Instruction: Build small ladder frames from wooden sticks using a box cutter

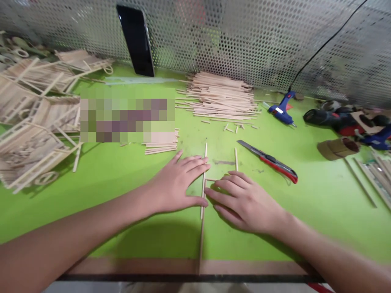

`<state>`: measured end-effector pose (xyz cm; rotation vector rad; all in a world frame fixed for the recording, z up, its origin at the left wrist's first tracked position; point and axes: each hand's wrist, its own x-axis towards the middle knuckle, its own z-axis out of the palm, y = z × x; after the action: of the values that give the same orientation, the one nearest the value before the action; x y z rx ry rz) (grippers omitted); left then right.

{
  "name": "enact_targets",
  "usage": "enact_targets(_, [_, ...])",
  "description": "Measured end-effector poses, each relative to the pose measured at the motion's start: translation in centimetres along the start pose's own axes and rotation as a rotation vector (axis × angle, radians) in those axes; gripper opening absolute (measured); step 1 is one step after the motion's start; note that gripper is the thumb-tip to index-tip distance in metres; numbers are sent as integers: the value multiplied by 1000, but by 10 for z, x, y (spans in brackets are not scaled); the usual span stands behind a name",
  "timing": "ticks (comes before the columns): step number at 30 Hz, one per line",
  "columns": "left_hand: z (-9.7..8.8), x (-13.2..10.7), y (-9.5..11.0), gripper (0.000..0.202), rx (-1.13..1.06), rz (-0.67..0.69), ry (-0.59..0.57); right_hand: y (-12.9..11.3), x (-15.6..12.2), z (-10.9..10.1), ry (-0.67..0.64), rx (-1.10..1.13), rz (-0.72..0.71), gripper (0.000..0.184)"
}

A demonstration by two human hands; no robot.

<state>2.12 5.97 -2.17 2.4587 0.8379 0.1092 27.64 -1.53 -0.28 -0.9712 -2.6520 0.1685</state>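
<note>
A thin pale wooden stick lies lengthwise on the green tabletop, between my two hands. My left hand rests over it with the fingers spread, its fingertips and thumb touching the stick. Beneath it, a darker narrow strip runs on toward the table's front edge. My right hand lies low on the right side, fingers stretched out, the index fingertip touching beside the stick. A short crosspiece extends from the stick toward this hand. Another stick pokes out beyond the right fingers; its near end is hidden.
A red-handled utility knife lies right of the hands. Behind are a stick pile, shorter sticks, a blue glue gun and a leaning phone. Wooden slatted models crowd the left; a brown tube stands right.
</note>
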Motion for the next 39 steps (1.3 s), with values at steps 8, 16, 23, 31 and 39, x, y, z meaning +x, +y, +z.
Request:
enact_targets(8, [4,-6,-4,103,-3,25,22,0,1,3,17,52,0,29])
enact_targets(16, [4,-5,-4,105,-14,32,19,3,2,0,10,81,19,29])
enact_targets(23, [4,0,-4,100,-10,30,51,5,1,0,-7,73,6,29])
enact_targets(31, [2,4,1,90,44,28,73,8,0,0,1,42,-6,32])
enact_targets(39, [1,8,4,94,63,-9,78,9,0,2,-8,71,16,33])
